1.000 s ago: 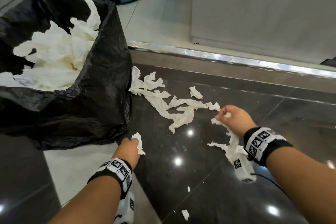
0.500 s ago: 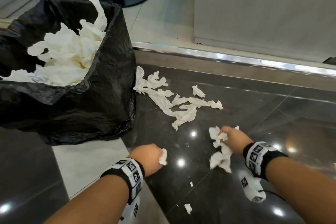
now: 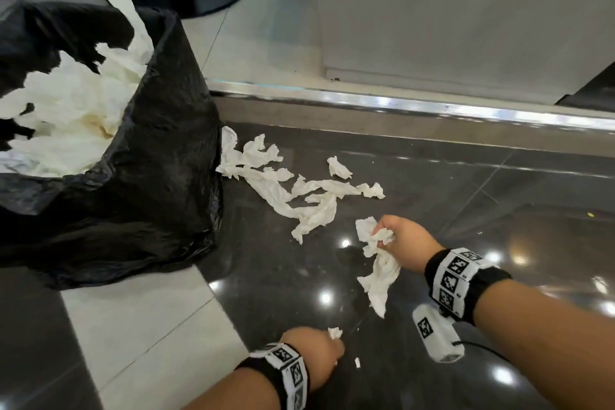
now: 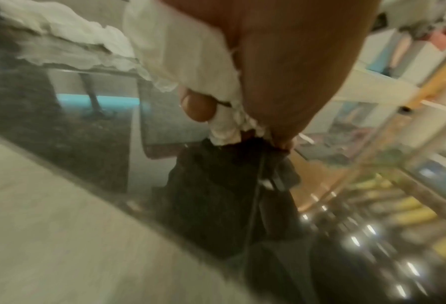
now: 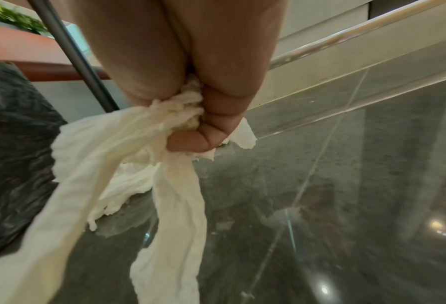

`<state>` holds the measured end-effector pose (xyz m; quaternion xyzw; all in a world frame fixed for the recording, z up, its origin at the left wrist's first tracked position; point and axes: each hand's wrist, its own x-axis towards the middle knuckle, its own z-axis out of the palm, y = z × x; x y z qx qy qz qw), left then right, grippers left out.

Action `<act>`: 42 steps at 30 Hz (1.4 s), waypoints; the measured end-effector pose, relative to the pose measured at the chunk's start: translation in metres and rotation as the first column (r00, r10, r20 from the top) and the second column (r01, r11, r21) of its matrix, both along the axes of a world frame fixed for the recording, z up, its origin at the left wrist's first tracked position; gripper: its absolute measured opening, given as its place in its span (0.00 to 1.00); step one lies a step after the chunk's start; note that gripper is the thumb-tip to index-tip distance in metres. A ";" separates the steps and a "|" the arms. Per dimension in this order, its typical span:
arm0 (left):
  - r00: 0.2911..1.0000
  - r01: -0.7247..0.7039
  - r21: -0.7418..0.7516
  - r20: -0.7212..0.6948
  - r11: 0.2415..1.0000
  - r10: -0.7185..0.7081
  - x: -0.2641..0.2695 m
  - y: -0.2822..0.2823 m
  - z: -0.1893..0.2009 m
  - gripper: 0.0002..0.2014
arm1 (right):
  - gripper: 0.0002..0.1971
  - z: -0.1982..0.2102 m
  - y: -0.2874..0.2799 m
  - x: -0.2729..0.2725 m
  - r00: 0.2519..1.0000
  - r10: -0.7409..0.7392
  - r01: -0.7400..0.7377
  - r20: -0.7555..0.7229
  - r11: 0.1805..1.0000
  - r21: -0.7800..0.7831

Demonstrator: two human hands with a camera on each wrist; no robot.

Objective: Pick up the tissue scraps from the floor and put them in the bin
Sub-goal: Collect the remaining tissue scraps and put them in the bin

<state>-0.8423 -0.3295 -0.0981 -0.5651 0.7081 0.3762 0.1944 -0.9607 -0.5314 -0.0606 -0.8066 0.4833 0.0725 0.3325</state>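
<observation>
From the head view we see the right hand (image 3: 404, 241) with its fingers clenched around a long tissue strip (image 3: 379, 271) that dangles over the dark floor (image 3: 466, 193). The left hand (image 3: 316, 351) is curled over a small tissue scrap (image 3: 334, 332). More tissue scraps (image 3: 293, 190) lie on the floor just beside the black-lined bin (image 3: 149, 160), which is heaped with white tissue.

The left wrist view, blurred, shows us crumpled white tissue (image 4: 190, 67) pressed inside the closed left hand (image 4: 281, 72), one fingertip showing.

The right wrist view adds the tight grip: fingers (image 5: 203, 133) wrapped round the wrung strip (image 5: 164, 205), its two tails hanging.
</observation>
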 end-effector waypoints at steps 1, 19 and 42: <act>0.999 -0.038 -0.020 0.013 0.999 0.039 0.009 -0.008 0.007 0.14 | 0.09 0.002 -0.002 0.007 1.000 0.008 -0.007 0.028 1.000 -0.010; 0.518 -0.661 -0.633 0.004 0.403 0.855 0.317 -0.035 0.313 0.16 | 0.16 -0.010 0.021 0.095 0.846 0.465 -0.493 -0.261 0.868 -0.052; 0.421 -0.856 -0.485 -0.451 0.179 0.787 0.410 -0.008 0.316 0.21 | 0.11 0.390 0.036 0.315 0.582 0.350 0.153 0.735 0.840 -0.521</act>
